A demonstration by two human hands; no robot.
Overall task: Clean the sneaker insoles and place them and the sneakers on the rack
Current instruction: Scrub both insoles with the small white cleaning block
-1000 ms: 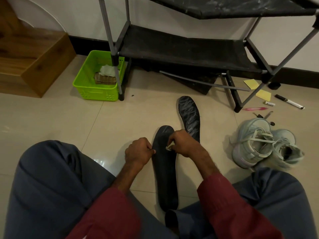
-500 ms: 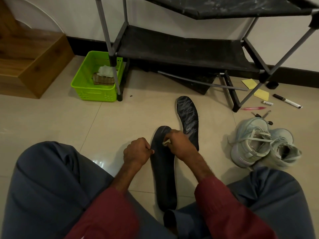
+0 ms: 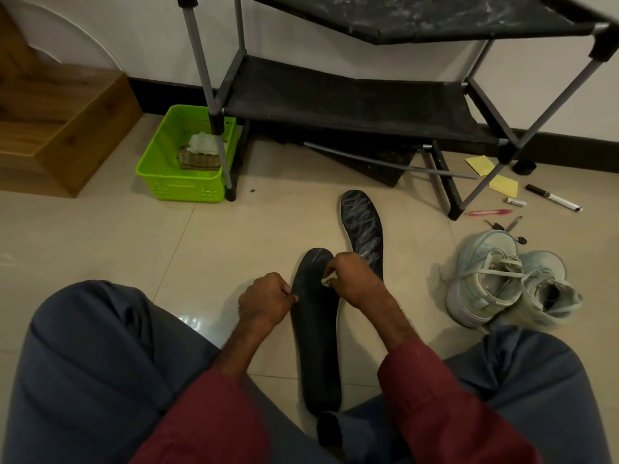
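Hands at work: the floor-laid insole (image 3: 316, 346) is pinched at its edge by the left hand (image 3: 264, 301), and a pale wipe (image 3: 327, 279) is gripped at its toe by the right hand (image 3: 355, 279). Firm, full-length strokes are advised while the edge is pinned.

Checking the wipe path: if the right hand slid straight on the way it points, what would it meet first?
The right hand, pinching a small cloth, points away-left across the toe of the near insole; beyond it lies bare floor, then probably the green basket.
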